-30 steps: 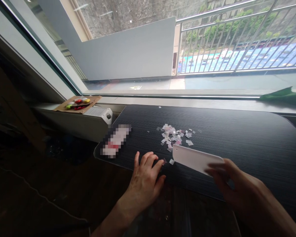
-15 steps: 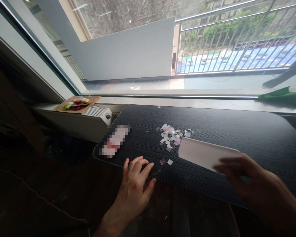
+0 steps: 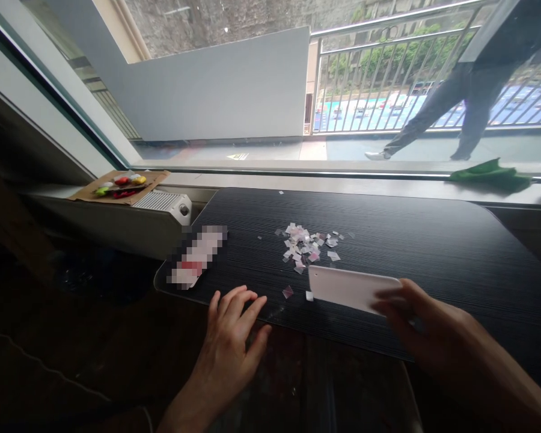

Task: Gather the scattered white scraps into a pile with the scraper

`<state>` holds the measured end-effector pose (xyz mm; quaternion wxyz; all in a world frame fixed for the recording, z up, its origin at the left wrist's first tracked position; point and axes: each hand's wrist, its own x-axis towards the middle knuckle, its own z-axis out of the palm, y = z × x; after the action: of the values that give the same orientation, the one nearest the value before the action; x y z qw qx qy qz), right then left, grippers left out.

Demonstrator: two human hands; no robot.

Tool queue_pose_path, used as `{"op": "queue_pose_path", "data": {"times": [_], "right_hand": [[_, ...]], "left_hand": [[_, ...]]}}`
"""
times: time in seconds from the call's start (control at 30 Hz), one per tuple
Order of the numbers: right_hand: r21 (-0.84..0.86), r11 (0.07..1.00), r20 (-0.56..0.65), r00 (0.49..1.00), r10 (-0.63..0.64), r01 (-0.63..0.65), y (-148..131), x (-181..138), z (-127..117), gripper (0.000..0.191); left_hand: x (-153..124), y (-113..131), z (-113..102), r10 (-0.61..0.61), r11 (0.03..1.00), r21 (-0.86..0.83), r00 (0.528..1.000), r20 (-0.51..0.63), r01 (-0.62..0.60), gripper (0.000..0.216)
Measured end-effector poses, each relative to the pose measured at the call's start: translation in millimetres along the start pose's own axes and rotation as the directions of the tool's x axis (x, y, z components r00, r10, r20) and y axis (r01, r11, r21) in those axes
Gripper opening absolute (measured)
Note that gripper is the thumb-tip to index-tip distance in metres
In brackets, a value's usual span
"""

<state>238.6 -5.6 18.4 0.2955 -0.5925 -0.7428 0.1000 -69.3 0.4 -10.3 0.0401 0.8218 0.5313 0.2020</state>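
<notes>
My right hand (image 3: pixel 415 328) grips a white flat plastic scraper (image 3: pixel 349 287) by its right end, its left edge close to two stray paper bits (image 3: pixel 288 292) on the black ribbed mat (image 3: pixel 433 252). A small heap of white and pink paper scraps (image 3: pixel 307 245) lies just beyond the scraper. My left hand (image 3: pixel 232 337) rests flat with fingers spread at the mat's near edge, holding nothing.
A blurred white and red object (image 3: pixel 197 255) lies at the mat's left. A white heater (image 3: pixel 165 204) and a cardboard piece with coloured items (image 3: pixel 117 185) sit at the far left. A green cloth (image 3: pixel 489 173) lies on the sill. Outside, a person (image 3: pixel 473 78) walks past the railing.
My left hand slid back towards me and to the left. The scraper swung right, then came back left beside the stray bits. A person has come into view outside.
</notes>
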Motion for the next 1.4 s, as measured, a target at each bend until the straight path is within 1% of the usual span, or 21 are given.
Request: {"op": "queue_pose_path", "data": {"times": [0.07, 0.13, 0.2, 0.27, 0.3, 0.37, 0.4, 0.47, 0.57, 0.7, 0.83, 0.97, 1.07, 1.13, 1.23, 1.33, 1.4], "right_hand": [[-0.068, 0.996, -0.016, 0.998, 0.059, -0.060, 12, -11, -16, 0.014], [-0.081, 0.986, -0.017, 0.990, 0.142, -0.143, 24, -18, -30, 0.015], [0.004, 0.972, -0.001, 0.972, 0.235, -0.235, 35, -18, -36, 0.018], [0.157, 0.928, 0.019, 0.941, 0.338, -0.337, 44, -7, -31, 0.024], [0.250, 0.902, 0.065, 0.936, 0.347, -0.352, 47, 1, -25, 0.025], [0.319, 0.869, 0.170, 0.925, 0.341, -0.379, 50, 20, -8, 0.025], [0.343, 0.860, 0.169, 0.926, 0.338, -0.377, 50, 29, 1, 0.025], [0.409, 0.839, 0.226, 0.931, 0.287, -0.358, 48, 46, 16, 0.022], [0.438, 0.834, 0.301, 0.929, 0.214, -0.334, 40, 62, 28, 0.017], [0.360, 0.877, 0.439, 0.888, 0.140, -0.316, 34, 72, 24, 0.018], [0.281, 0.914, 0.520, 0.847, 0.110, -0.291, 44, 70, 9, 0.017], [0.262, 0.921, 0.533, 0.839, 0.110, -0.287, 62, 57, -13, 0.017], [0.272, 0.914, 0.493, 0.859, 0.136, -0.300, 68, 50, -23, 0.018], [0.313, 0.892, 0.483, 0.863, 0.148, -0.328, 67, 50, -22, 0.020], [0.359, 0.862, 0.538, 0.834, 0.122, -0.358, 59, 56, -10, 0.023], [0.325, 0.876, 0.597, 0.796, 0.103, -0.358, 52, 65, 2, 0.021], [0.300, 0.886, 0.620, 0.778, 0.102, -0.355, 50, 68, 4, 0.020]], "left_hand": [[-1, -2, 0, 0.006, 1.000, 0.000, 1.000, -0.005, -0.006, 0.032], [-2, -3, 0, 0.010, 1.000, 0.002, 1.000, -0.012, -0.010, 0.032], [-2, -2, 2, 0.019, 1.000, 0.000, 1.000, -0.013, -0.019, 0.032], [-1, -1, 3, 0.026, 1.000, -0.003, 1.000, -0.013, -0.026, 0.032], [0, 0, 3, 0.028, 1.000, -0.003, 1.000, -0.014, -0.028, 0.032], [1, 2, 2, 0.030, 1.000, 0.001, 0.999, -0.019, -0.030, 0.033], [1, 3, 2, 0.029, 1.000, 0.005, 0.999, -0.024, -0.029, 0.033], [0, 3, 0, 0.027, 1.000, 0.014, 0.999, -0.029, -0.026, 0.034], [-4, -1, -2, 0.022, 0.999, 0.026, 0.999, -0.036, -0.021, 0.034], [-6, -7, -1, 0.022, 0.999, 0.041, 0.999, -0.025, -0.021, 0.033], [-7, -9, 2, 0.024, 0.999, 0.039, 0.998, -0.052, -0.022, 0.033], [-6, -9, 3, 0.029, 0.999, 0.033, 0.998, -0.047, -0.027, 0.032], [-6, -9, 3, 0.045, 0.999, 0.032, 0.999, -0.027, -0.044, 0.032], [-5, -8, 4, 0.057, 0.998, 0.035, 0.998, -0.020, -0.057, 0.032], [-3, -6, 3, 0.079, 0.996, 0.043, 0.996, -0.029, -0.078, 0.032], [-3, -7, 2, 0.100, 0.993, 0.063, 0.993, -0.061, -0.097, 0.032], [-4, -9, 1, 0.110, 0.992, 0.077, 0.991, -0.076, -0.104, 0.031]]}}
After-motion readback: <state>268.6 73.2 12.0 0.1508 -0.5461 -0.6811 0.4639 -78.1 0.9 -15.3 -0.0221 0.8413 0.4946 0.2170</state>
